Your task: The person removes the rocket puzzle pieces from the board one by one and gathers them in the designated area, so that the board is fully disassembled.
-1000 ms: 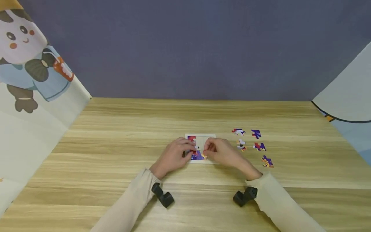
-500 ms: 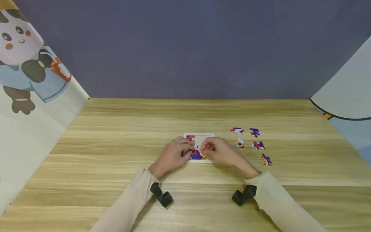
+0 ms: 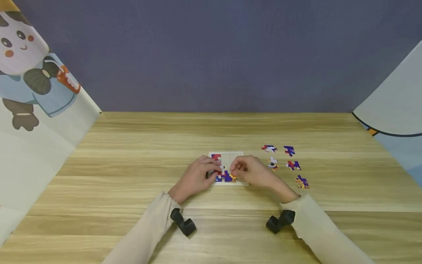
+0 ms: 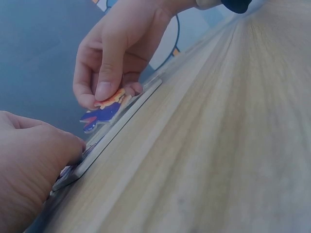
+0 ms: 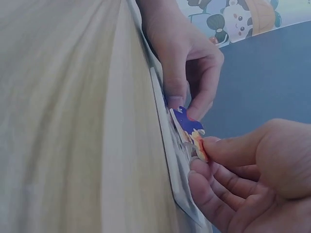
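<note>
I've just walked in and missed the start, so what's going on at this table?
A person is working on a small jigsaw. The right hand pinches a purple-and-orange piece, tilted over the puzzle tray. The left hand is at the tray's left side. A red piece lies in the tray's far left corner, while five loose pieces lie on the table to its right.
</note>
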Available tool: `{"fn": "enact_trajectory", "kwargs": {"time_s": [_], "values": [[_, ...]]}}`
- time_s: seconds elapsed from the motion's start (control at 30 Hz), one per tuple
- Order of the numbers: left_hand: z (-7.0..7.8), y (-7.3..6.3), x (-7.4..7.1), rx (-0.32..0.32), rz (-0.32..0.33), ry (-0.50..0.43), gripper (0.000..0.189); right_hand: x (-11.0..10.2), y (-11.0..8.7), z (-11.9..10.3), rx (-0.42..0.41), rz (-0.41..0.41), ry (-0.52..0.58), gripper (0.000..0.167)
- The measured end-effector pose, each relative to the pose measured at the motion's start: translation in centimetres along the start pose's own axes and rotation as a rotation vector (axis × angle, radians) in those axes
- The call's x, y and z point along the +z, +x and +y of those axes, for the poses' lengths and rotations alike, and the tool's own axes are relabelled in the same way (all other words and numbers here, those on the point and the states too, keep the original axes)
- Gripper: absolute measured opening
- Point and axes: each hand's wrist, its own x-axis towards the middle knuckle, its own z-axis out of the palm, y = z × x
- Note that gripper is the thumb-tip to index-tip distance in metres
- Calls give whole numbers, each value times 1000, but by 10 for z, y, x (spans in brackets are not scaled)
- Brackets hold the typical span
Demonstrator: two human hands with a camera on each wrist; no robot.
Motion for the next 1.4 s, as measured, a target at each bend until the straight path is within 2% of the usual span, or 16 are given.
{"fn": "enact_trajectory", "kwargs": {"time_s": [0.4,0.8,1.07,1.4], "values": [[0,0,0,-6,-5,13,14,-6,-9,7,14,39,-13,5],[2,0,-1,-12,-10,18,13,-16,-22,14,13,26,12,5],[2,-1,-2,-7,-14,20,13,-26,-32,20,41,-3,21,7],[2,-1,-1,4,-2,14,13,-40,-46,26,51,21,7,5]]}}
